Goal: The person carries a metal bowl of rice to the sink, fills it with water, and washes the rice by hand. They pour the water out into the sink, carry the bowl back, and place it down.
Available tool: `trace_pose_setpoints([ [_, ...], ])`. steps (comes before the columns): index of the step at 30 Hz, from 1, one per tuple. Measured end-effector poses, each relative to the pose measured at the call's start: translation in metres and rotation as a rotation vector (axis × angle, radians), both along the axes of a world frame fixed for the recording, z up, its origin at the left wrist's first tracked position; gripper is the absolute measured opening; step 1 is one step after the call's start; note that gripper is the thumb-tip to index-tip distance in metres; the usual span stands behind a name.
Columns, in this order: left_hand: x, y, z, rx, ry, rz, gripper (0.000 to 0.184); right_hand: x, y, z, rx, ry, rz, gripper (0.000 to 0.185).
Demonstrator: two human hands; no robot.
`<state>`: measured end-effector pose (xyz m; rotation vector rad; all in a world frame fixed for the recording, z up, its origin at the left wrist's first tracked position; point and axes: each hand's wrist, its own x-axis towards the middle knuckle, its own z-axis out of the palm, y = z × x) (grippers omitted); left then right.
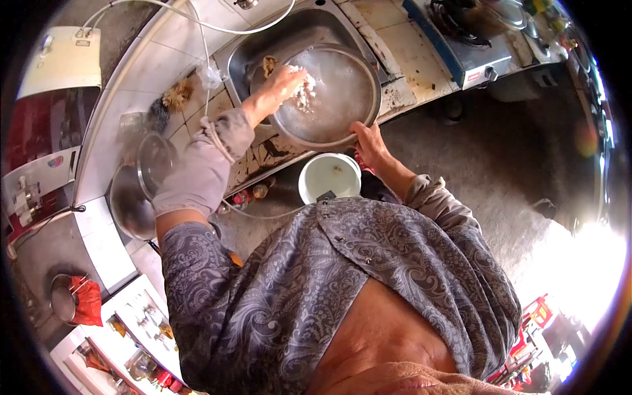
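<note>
A wide metal basin (pixel 342 92) of cloudy water is tilted over the edge of a steel sink (pixel 240 69). Over its left side my left hand (pixel 288 84) is closed around a clump of wet white grains that look like rice (pixel 304 92), some of them hanging or dropping below the fingers. My right hand (pixel 370 143) grips the basin's lower right rim, thumb on top. Directly below the basin stands a white bucket (pixel 330 178) with a little something dark at its bottom.
A gas stove (pixel 477 59) with a pan sits at the upper right. On the left counter are a scouring pad (pixel 178 95), a glass lid (pixel 156 161) and a metal bowl (pixel 128 204). A white hose (pixel 197 26) runs past the sink. Bottles (pixel 243 197) stand by the bucket.
</note>
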<state>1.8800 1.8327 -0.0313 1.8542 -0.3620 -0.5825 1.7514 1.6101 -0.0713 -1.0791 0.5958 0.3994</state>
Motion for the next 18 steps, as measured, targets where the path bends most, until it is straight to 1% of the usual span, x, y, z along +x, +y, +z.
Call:
trace_pose_setpoints([
  [1,0.002,0.006,0.003,0.049,0.043,-0.037,0.034,0.0,0.0,-0.001,0.017,0.004,-0.014,0.014],
  [3,0.005,0.018,0.01,0.149,0.123,-0.118,0.039,0.0,0.001,-0.002,0.051,0.012,-0.046,0.017],
  [5,0.006,0.019,0.015,0.227,0.28,-0.061,0.042,0.0,0.003,-0.004,0.094,-0.01,-0.072,0.021],
  [6,0.012,0.023,0.001,0.235,0.255,-0.119,0.047,0.001,0.003,-0.005,0.117,-0.02,-0.086,0.023],
  [7,0.014,0.019,0.002,0.241,0.229,-0.177,0.052,0.002,0.002,-0.009,0.129,-0.03,-0.053,0.03],
  [9,0.011,0.003,-0.002,0.265,0.41,-0.011,0.056,0.001,-0.002,-0.02,0.15,-0.047,0.013,0.045],
  [10,0.003,-0.018,0.011,0.221,0.559,0.261,0.055,0.001,-0.001,-0.023,0.144,-0.036,0.007,0.045],
  [11,0.009,-0.015,-0.005,0.157,0.588,0.261,0.053,0.001,-0.001,-0.026,0.137,-0.025,0.002,0.045],
  [12,0.018,-0.011,-0.032,0.091,0.617,0.261,0.052,0.001,-0.001,-0.027,0.129,-0.014,-0.002,0.046],
  [13,0.02,-0.014,-0.033,0.025,0.644,0.262,0.05,0.001,-0.001,-0.024,0.106,-0.032,0.014,0.046],
  [14,0.019,-0.02,-0.036,-0.11,0.722,0.381,0.045,0.0,-0.002,-0.019,0.083,-0.05,0.031,0.046],
  [15,0.018,-0.024,-0.037,-0.171,0.782,0.363,0.044,0.0,-0.002,-0.016,0.059,-0.068,0.047,0.046],
  [17,0.015,-0.036,-0.025,-0.295,0.9,0.321,0.042,0.002,-0.001,-0.024,0.094,-0.027,0.033,0.045],
  [18,0.014,-0.037,-0.029,-0.335,0.895,0.312,0.04,0.002,0.0,-0.029,0.112,-0.006,0.026,0.045],
])
